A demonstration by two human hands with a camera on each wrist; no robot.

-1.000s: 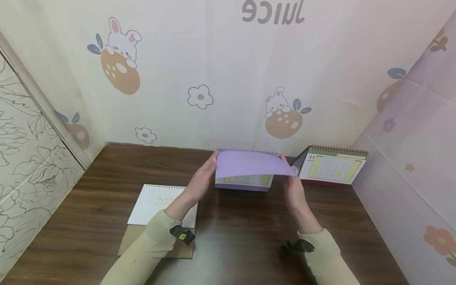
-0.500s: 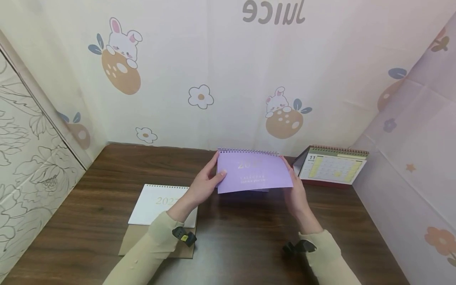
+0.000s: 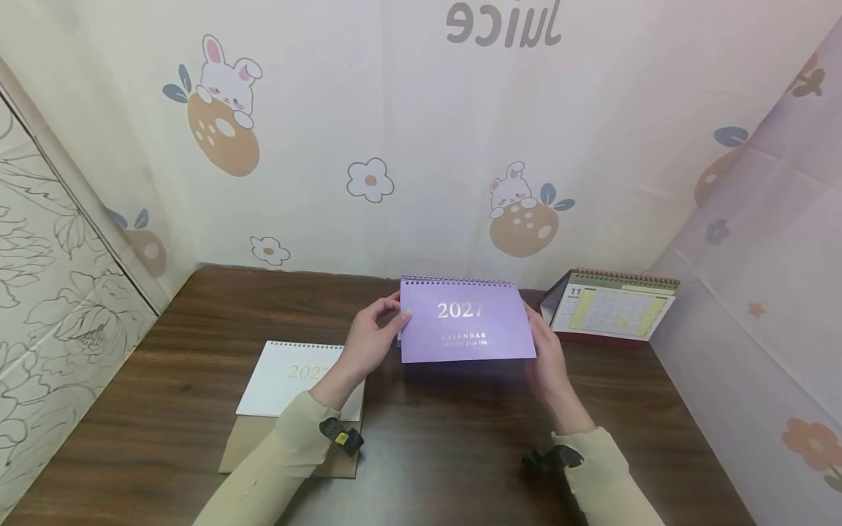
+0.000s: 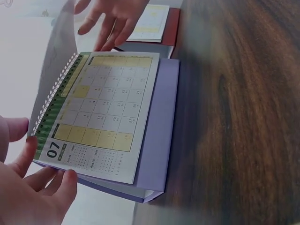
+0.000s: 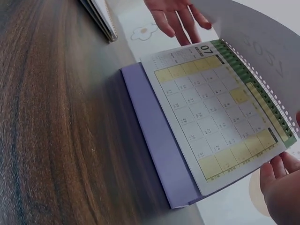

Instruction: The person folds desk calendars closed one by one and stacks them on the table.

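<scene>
A purple desk calendar [image 3: 460, 329] with gold 2027 lettering stands at the back middle of the table, spiral binding at the top. Its cover slopes down in front. My left hand [image 3: 370, 337] holds its left edge, thumb on the cover's face. At the right edge is my right hand [image 3: 546, 361], fingers reaching partly behind the cover. Underneath the raised cover, the left wrist view shows a 07 month page [image 4: 105, 108] above a purple base [image 4: 159, 131]. In the right wrist view, right fingers [image 5: 276, 171] touch the calendar's side.
A white 2027 calendar [image 3: 276, 380] on a brown base lies at the left, partly behind the left forearm. Another desk calendar [image 3: 608, 310], showing month 11 over a red base, stands at the back right. Printed curtains [image 3: 421, 139] enclose the dark wooden table [image 3: 447, 453].
The purple cover has swung down from nearly level to a forward slope, so its 2027 lettering faces me and hides the month page in the head view. Both hands shifted slightly lower.
</scene>
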